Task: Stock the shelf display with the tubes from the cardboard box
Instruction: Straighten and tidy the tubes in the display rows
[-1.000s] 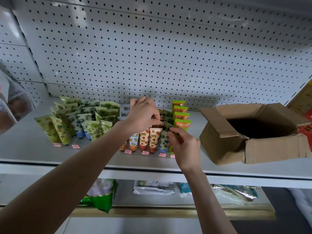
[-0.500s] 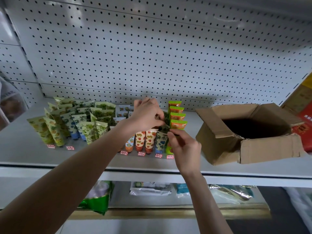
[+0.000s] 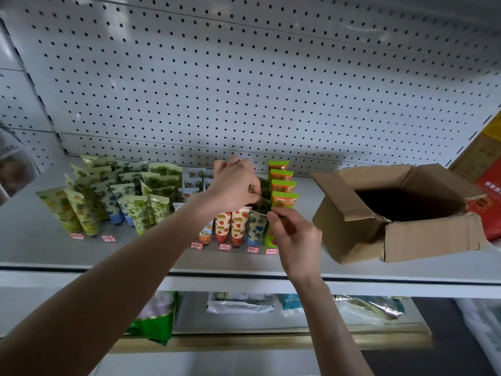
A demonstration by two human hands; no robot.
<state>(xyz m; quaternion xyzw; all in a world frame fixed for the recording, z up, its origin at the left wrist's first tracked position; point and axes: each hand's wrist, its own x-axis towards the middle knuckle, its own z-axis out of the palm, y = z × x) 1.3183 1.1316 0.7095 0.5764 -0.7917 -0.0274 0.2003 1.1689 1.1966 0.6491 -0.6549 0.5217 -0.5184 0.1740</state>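
Pinch grips on both hands, fingers curled, mid-display on the shelf (image 3: 40, 248).

Far left: block of green-print tubes (image 3: 108, 202), cap-down, several leaning on one another. Not being handled.

Centre: left hand (image 3: 233, 185) reaches over the row of strawberry tubes (image 3: 238, 223), thumb and fingers closed on the upper edge of a dark-leaf tube (image 3: 264, 203). Right hand (image 3: 295, 237) pinches at that tube's lower corner, as far as I can tell; its fingertips also sit against the lime-and-orange column (image 3: 282, 185) just beside. The tube seems to be going into the slot between the strawberry row and that column.

Right: cardboard box (image 3: 406, 240), flaps open, inside too dark to count stock.

Risk: tight slot, neighbours touching. A sideways push could tip the lime column or knock the front row forward off the edge. The left wrist could clip the tubes beneath it.
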